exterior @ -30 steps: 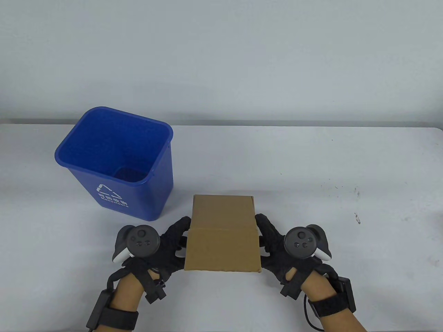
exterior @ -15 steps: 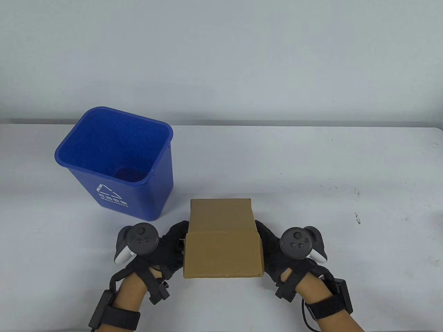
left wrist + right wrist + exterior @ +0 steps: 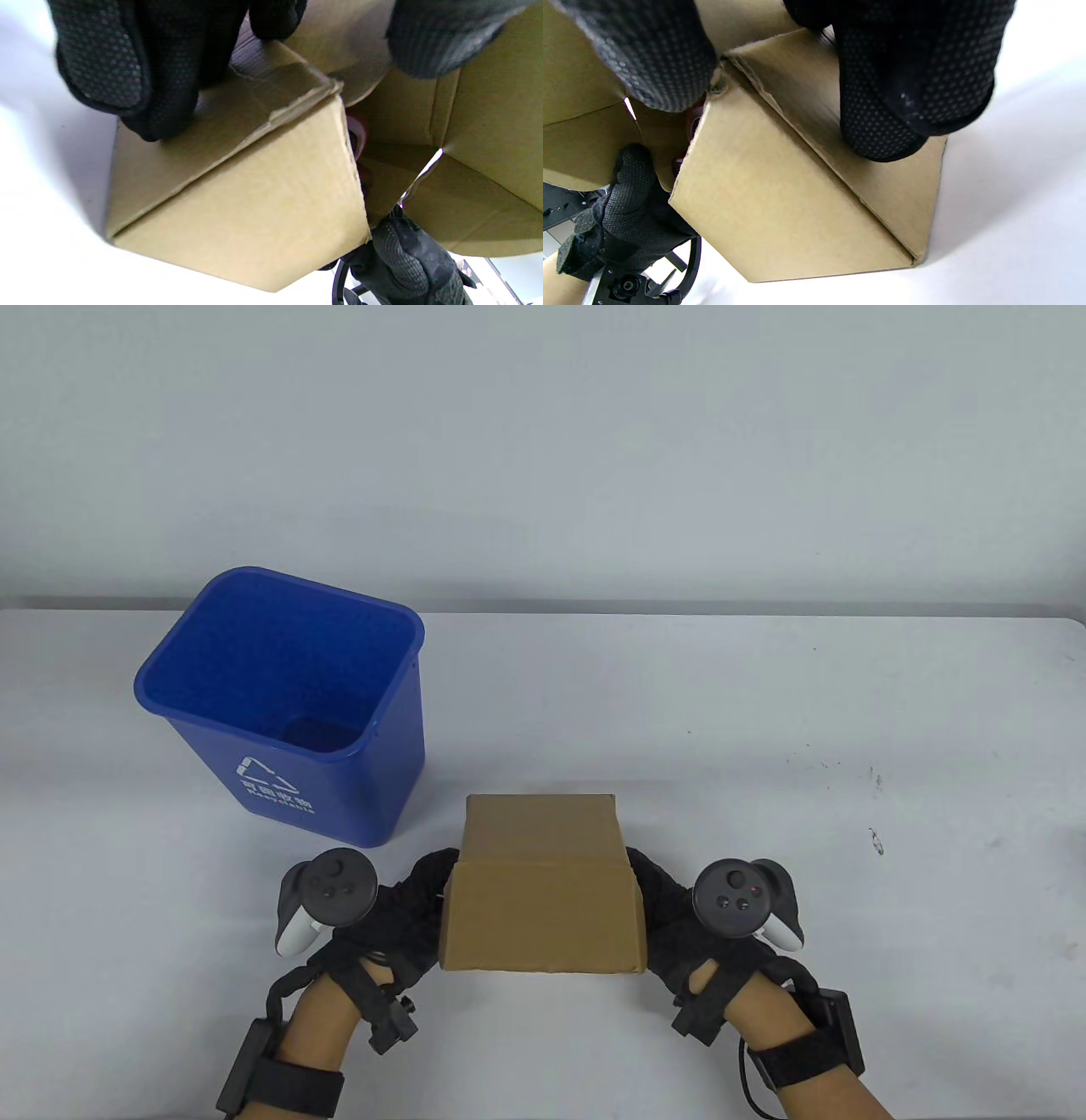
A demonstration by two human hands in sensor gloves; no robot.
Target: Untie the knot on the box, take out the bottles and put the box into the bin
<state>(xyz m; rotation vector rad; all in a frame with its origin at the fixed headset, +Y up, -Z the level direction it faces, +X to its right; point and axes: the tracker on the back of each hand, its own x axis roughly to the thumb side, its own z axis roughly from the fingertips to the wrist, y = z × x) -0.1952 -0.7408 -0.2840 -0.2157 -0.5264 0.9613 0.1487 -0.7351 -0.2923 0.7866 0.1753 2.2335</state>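
Table view: my left grip (image 3: 399, 899) and right grip (image 3: 679, 920) clasp the cardboard box (image 3: 543, 891) from both sides, fingers curled against its side panels. Wrist views show a flap lifted, something reddish inside, unclear what. Blue bin (image 3: 284, 704) stands beyond my left grip on the tabletop (image 3: 764, 712), apart from the box.

One cardboard box (image 3: 543, 891), one blue bin (image 3: 280, 704), two gloved hands, two trackers.

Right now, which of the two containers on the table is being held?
The cardboard box, gripped on both sides by gloved hands; the blue bin stands untouched, apart.
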